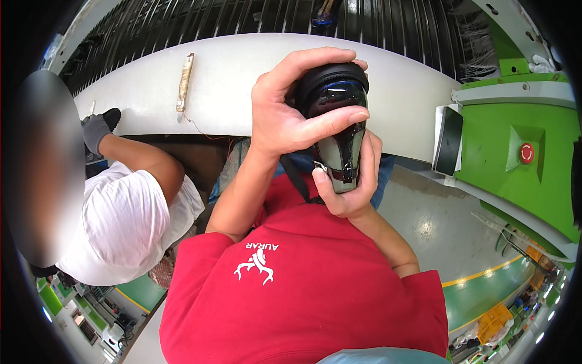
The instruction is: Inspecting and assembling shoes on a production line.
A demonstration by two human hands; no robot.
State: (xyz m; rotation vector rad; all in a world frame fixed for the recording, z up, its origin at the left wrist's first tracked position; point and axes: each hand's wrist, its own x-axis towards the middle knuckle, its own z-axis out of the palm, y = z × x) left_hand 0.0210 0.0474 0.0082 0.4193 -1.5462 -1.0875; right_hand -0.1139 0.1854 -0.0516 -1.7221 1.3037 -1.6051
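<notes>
Hands (277, 115), left beyond right, around probable shoe (334, 100)

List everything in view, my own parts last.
Shoe: 1, black, upper middle
Ledge: 1, white, upper middle
Knife: 1, tan handle, ledge left
Slatted rack: 1, dark, top
Machine: 1, green, right
Button: 1, red, on machine
Flat device: 1, black, machine's left
Coworker: 1, white top, grey glove, left
Unclear item: 1, black, at glove
Crate: 1, yellow, lower right
Floor: 1, grey/green, lower sides
Rim clutter: uncountable
Shirt: 1, red, lower middle
Left grip: 1, bare, shoe's upper end
Right grip: 1, bare, shoe's lower end
</notes>
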